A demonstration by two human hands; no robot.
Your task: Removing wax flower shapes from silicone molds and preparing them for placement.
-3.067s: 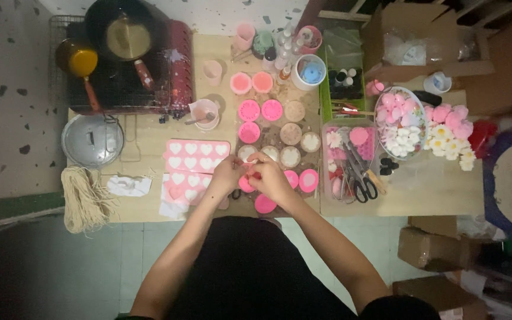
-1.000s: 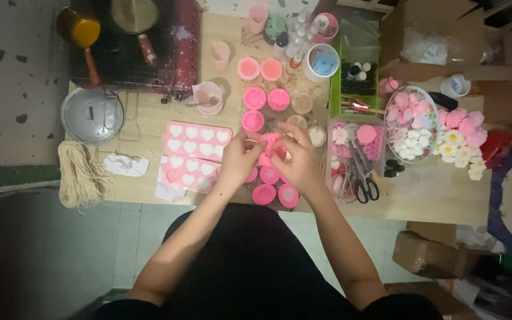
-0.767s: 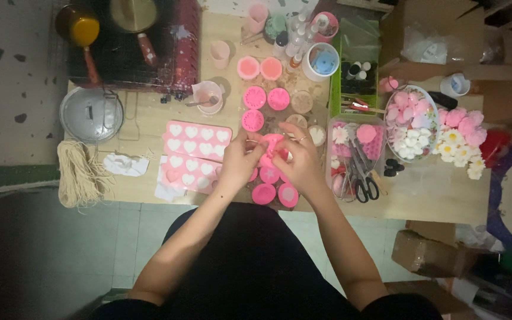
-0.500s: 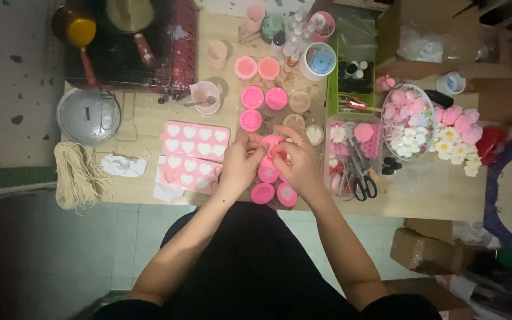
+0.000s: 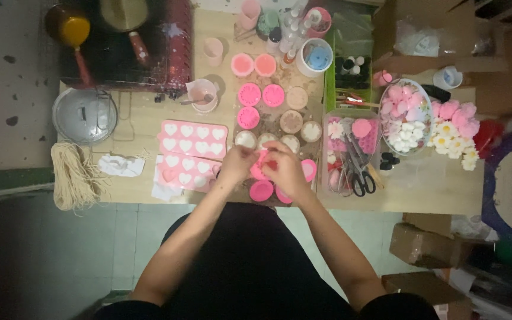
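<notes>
Both hands meet at the table's near edge, left hand (image 5: 236,166) and right hand (image 5: 284,169) with fingers closed on a small pink round mould (image 5: 261,166) held between them, apparently mid-demoulding, beside the heart mould tray (image 5: 192,140).

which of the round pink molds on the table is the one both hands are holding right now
The pink mold at the table's front edge, pinched between the left hand and right hand. The other round pink molds lie untouched on the table.
</notes>
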